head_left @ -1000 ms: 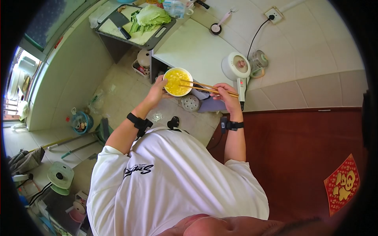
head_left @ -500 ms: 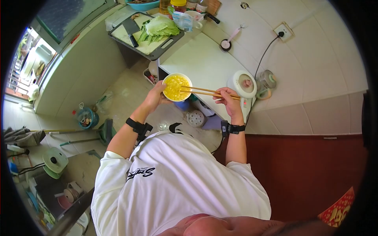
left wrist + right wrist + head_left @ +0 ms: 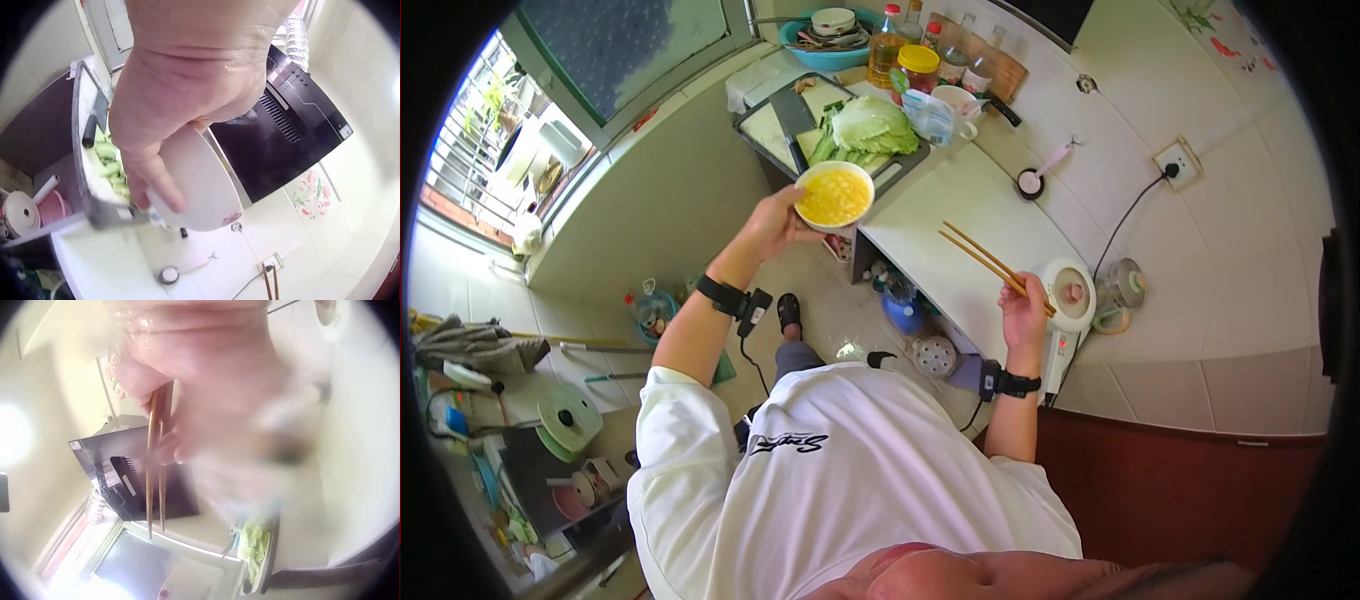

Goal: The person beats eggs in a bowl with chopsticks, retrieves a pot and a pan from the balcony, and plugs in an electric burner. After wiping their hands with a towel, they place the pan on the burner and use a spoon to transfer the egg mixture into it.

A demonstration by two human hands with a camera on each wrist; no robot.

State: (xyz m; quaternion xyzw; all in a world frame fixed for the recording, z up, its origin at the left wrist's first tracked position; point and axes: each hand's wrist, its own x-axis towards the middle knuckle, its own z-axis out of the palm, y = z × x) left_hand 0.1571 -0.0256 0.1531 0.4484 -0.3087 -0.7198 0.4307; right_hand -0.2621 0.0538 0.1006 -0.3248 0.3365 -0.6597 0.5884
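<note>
My left hand [image 3: 770,225] holds a white bowl [image 3: 206,181] by its side, thumb at the rim and fingers beneath. Yellow beaten egg [image 3: 835,196] fills the bowl, which looks nearly level in the head view. It overlaps the near edge of a chopping board [image 3: 765,138] bearing napa cabbage [image 3: 872,124] and a cleaver [image 3: 792,112]. Over the white counter [image 3: 960,200], to the right, my right hand [image 3: 1024,312] grips a pair of wooden chopsticks [image 3: 1000,268] near their thick ends. Their tips point up and left, apart from the bowl.
A white electric pot [image 3: 1055,318] with a long handle and a glass kettle [image 3: 1135,280] stand by the right wall. Behind the board are a blue basin [image 3: 850,60] of dishes, bottles and a yellow-lidded jar [image 3: 918,60]. A ladle-like utensil [image 3: 1055,158] hangs on the wall.
The chopsticks have come out of the egg and moved right with my right hand. My left hand has carried the bowl towards the chopping board. The head view has shifted, showing more of the back.
</note>
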